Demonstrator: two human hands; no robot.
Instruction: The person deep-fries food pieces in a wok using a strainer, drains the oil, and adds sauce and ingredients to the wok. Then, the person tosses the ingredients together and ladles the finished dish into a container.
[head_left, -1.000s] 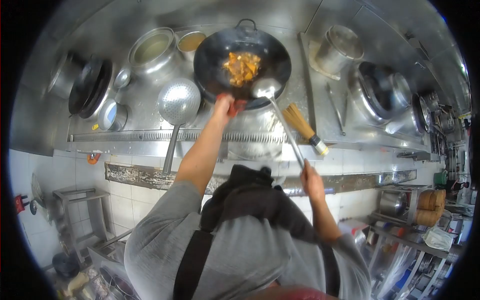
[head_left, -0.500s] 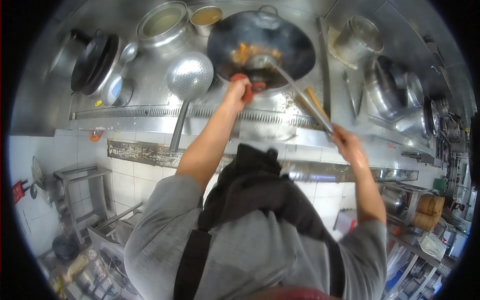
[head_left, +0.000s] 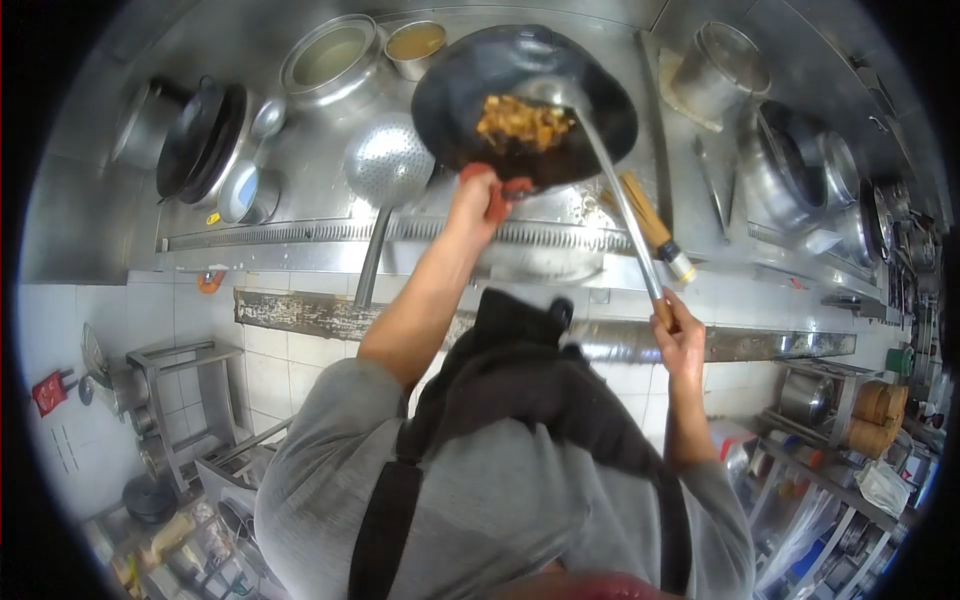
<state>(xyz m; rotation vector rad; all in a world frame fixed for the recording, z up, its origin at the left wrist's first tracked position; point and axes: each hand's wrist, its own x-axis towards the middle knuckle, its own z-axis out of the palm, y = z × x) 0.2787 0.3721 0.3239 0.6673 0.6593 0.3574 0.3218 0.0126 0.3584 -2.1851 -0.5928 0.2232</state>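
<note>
My left hand (head_left: 474, 200) is closed around a red cloth (head_left: 498, 204) at the near edge of a dark wok (head_left: 447, 115), gripping its handle through the cloth. Browned pieces of food (head_left: 522, 124) lie bunched in the middle of the wok. In my right hand (head_left: 682, 336) is the wooden end of a long metal ladle (head_left: 628, 215). The ladle's bowl is inside the wok, beyond the food and blurred. A bamboo brush (head_left: 648, 215) with a dark band lies just left of the ladle's lower shaft and partly beyond it.
Left of the wok rests a perforated skimmer (head_left: 388, 165), its handle over the counter edge. Behind stand a large pot (head_left: 335, 62) and a small pot of brownish liquid (head_left: 415, 45). Stacked pans (head_left: 200, 140) are at left. Metal pots (head_left: 722, 65) and tongs (head_left: 714, 188) sit at right.
The wok has tipped toward me, and the food in it shows more plainly. My right hand has moved down and slightly left, and the ladle's bowl has shifted toward the far right of the wok.
</note>
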